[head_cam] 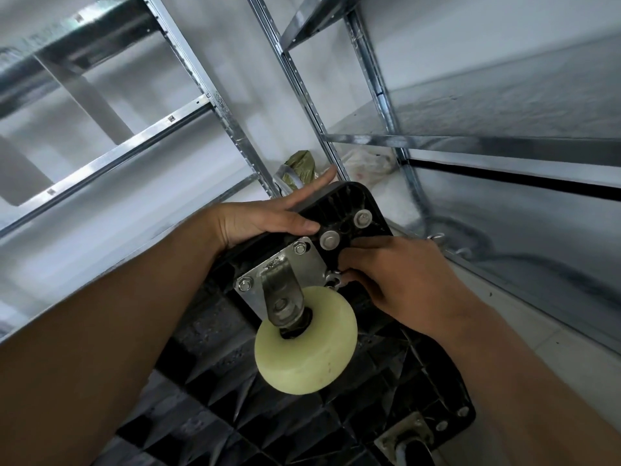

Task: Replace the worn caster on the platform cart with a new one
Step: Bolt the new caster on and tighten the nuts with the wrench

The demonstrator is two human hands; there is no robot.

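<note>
The black plastic platform cart [342,206] lies upside down, its ribbed underside facing me. A caster with a pale yellow wheel [307,341] and a metal fork stands on a silver mounting plate [285,264] bolted near the cart's corner. My left hand [265,218] grips the cart's edge, thumb on the underside, fingers stretched over the rim. My right hand [400,274] has its fingers curled at the plate's right corner, pinching a small metal nut or bolt [336,277] there. A second caster plate [406,435] shows at the lower right.
Galvanised steel shelving uprights [302,82] and shelves surround the cart on the left, behind and right. A green packet [300,168] and a crumpled plastic bag [366,163] lie on the floor behind the cart. Pale floor tiles [551,351] show at the right.
</note>
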